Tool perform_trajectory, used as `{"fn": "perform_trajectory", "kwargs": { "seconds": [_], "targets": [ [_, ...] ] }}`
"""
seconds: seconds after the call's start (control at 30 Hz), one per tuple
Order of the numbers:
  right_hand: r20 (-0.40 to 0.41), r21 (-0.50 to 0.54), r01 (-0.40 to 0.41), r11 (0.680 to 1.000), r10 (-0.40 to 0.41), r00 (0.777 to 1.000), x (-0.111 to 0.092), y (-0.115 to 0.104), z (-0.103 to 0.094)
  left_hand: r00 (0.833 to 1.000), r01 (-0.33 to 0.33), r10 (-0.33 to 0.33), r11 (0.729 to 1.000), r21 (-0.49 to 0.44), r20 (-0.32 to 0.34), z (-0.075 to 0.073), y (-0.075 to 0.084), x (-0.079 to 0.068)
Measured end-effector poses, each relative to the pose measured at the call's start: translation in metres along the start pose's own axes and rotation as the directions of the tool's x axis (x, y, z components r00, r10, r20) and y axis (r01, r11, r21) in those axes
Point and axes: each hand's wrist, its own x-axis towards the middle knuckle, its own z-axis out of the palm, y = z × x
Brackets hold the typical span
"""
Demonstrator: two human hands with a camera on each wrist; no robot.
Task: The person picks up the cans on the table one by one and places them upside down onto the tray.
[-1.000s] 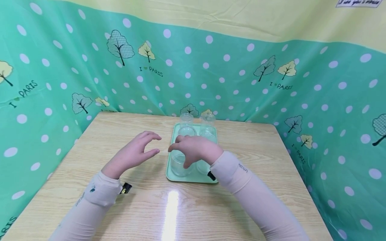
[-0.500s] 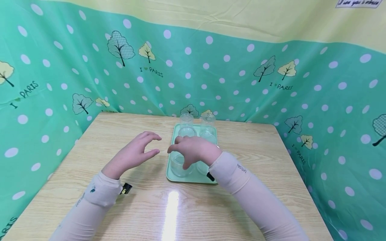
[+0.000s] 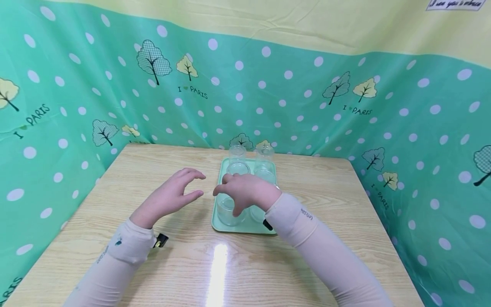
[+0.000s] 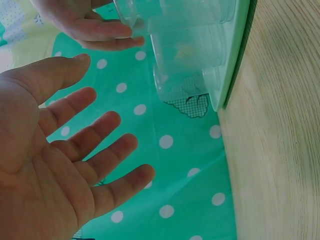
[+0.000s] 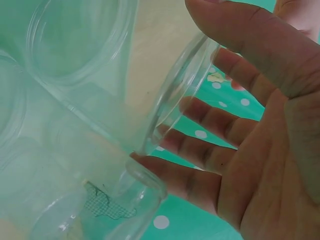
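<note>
Clear jars stand in rows on a light green tray [image 3: 242, 231]. Over the front left jar [image 3: 226, 217] hovers my right hand [image 3: 251, 189], palm down, thumb and fingers spread apart. In the right wrist view, its fairly straight fingers lie right at the rim of a clear jar [image 5: 172, 92], with the thumb on the near side. Left of the tray, my left hand [image 3: 168, 198] hangs in the air with fingers apart. The left wrist view shows that palm bare and holding nothing. Part of the tray is hidden under my right hand.
The tray sits on a light wooden table [image 3: 326, 238]. Behind and at both sides hangs a green curtain [image 3: 287, 98] with white dots and printed trees. Toward the back of the tray, more clear jars [image 3: 264, 155] rise close together. A bright light reflection [image 3: 217, 273] crosses the front of the table.
My right hand has shifted very slightly to the left. My left hand, the tray and the jars look unmoved.
</note>
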Motion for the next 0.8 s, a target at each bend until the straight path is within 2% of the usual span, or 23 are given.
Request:
{"fn": "perform_trajectory", "kwargs": {
  "seconds": [0.33, 0.8],
  "targets": [
    [0.041, 0.029, -0.044, 0.999, 0.043, 0.998, 0.0025, -0.0045, -0.0021, 1.000, -0.002, 0.002, 1.000, -0.003, -0.001, -0.0010, 0.0012, -0.0006],
    [0.049, 0.052, -0.049, 0.997, 0.047, 0.998, 0.0018, -0.0043, -0.0031, 1.000, 0.006, -0.006, 1.000, -0.006, 0.013, -0.0020, 0.0028, -0.0016]
  ]
}}
